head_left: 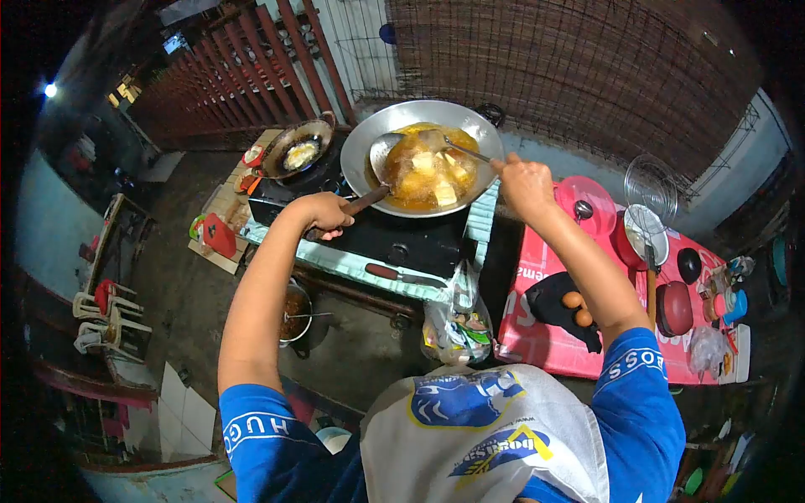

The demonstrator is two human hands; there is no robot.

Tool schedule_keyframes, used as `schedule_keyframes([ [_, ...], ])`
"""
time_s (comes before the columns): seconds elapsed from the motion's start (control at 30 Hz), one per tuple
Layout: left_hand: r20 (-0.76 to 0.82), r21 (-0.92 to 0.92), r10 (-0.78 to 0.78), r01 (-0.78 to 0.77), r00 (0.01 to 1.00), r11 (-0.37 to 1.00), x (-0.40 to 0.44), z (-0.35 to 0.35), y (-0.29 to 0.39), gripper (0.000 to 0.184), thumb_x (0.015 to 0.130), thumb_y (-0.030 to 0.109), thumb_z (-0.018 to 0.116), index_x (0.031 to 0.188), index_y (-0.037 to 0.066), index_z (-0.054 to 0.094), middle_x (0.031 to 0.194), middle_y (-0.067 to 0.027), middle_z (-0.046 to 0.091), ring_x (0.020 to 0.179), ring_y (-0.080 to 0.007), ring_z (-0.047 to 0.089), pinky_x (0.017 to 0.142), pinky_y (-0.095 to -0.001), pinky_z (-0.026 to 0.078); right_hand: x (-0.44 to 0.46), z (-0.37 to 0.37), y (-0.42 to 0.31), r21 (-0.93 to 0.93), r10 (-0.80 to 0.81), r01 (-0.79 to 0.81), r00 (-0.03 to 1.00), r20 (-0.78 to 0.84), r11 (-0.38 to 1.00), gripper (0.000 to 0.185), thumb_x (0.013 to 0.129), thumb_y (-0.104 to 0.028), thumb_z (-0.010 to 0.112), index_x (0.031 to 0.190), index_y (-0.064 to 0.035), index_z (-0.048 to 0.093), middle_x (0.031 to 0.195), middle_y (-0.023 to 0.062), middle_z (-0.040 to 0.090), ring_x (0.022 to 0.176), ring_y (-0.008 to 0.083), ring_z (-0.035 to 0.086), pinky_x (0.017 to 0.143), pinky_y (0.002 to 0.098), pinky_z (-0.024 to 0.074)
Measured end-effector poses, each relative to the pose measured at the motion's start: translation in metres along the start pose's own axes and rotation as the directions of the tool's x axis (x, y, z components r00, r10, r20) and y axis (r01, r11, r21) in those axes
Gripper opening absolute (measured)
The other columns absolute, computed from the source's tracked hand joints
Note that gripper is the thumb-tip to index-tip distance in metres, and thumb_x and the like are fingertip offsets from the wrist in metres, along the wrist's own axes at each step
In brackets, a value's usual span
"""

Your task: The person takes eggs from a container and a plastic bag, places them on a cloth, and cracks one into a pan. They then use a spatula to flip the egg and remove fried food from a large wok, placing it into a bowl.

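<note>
A large metal wok point(356, 155) on the black stove point(411, 246) holds bubbling yellow oil with pale tofu-like pieces point(444, 194). My left hand point(325, 215) is closed round the wooden handle of a skimmer point(383, 154), whose round head rests at the wok's left side. My right hand point(525, 186) grips the thin handle of a metal spatula point(433, 140), its blade in the oil near the far side. Left of the wok, a smaller dark pan point(277, 154) holds a frying egg point(301, 153).
A knife point(402, 275) lies on the stove table's front edge, with a plastic bag point(458, 331) hanging below. On the right, the pink table point(537, 251) bears brown eggs point(573, 299), a red-and-white pot point(644, 239) and a wire strainer point(651, 186). A pot point(295, 314) stands lower left.
</note>
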State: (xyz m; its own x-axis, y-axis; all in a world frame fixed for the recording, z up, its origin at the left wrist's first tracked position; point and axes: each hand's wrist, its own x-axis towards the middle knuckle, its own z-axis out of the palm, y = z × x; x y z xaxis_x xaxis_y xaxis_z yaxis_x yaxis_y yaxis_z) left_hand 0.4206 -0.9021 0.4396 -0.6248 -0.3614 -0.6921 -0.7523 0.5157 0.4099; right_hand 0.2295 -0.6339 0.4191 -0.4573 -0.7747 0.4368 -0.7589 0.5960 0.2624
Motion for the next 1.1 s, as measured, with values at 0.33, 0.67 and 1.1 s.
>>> schedule_keyframes([
  [0.33, -0.047, 0.140, 0.086, -0.079, 0.995, 0.987, -0.020, -0.003, -0.002, 0.033, 0.078, 0.013, 0.054, 0.110, 0.007, 0.048, 0.059, -0.0034, 0.053, 0.046, -0.0105, 0.050, 0.039, -0.0239, 0.040, -0.024, -0.133, 0.040, -0.148, -0.236, 0.228, 0.971, -0.040, 0.962, 0.012, 0.069, -0.015, 0.054, 0.073, -0.0172, 0.065, 0.075, 0.0037, 0.054, 0.073, 0.0177, 0.057, 0.059, 0.0303, 0.0454],
  [0.67, -0.027, 0.088, 0.139, -0.136, 0.990, 0.987, -0.017, 0.001, -0.004, 0.025, 0.080, 0.013, 0.053, 0.103, 0.006, 0.051, 0.059, -0.0010, 0.051, 0.046, -0.0092, 0.049, 0.038, -0.0237, 0.040, -0.030, -0.080, 0.016, 0.002, -0.107, 0.107, 0.992, 0.062, 0.994, 0.024, 0.069, -0.007, 0.052, 0.085, -0.0188, 0.065, 0.076, 0.0057, 0.052, 0.073, 0.0199, 0.056, 0.060, 0.0310, 0.0465],
  [1.1, -0.025, -0.239, 0.171, -0.172, 0.985, 0.956, 0.002, 0.035, 0.010, 0.010, 0.080, 0.010, 0.051, 0.087, 0.003, 0.052, 0.062, -0.0006, 0.050, 0.049, -0.0066, 0.047, 0.041, -0.0198, 0.040, -0.015, -0.032, 0.040, 0.177, 0.211, -0.226, 0.972, 0.100, 0.958, 0.035, 0.066, 0.000, 0.052, 0.099, -0.0113, 0.058, 0.087, 0.0159, 0.057, 0.073, 0.0320, 0.060, 0.064, 0.0404, 0.0492],
])
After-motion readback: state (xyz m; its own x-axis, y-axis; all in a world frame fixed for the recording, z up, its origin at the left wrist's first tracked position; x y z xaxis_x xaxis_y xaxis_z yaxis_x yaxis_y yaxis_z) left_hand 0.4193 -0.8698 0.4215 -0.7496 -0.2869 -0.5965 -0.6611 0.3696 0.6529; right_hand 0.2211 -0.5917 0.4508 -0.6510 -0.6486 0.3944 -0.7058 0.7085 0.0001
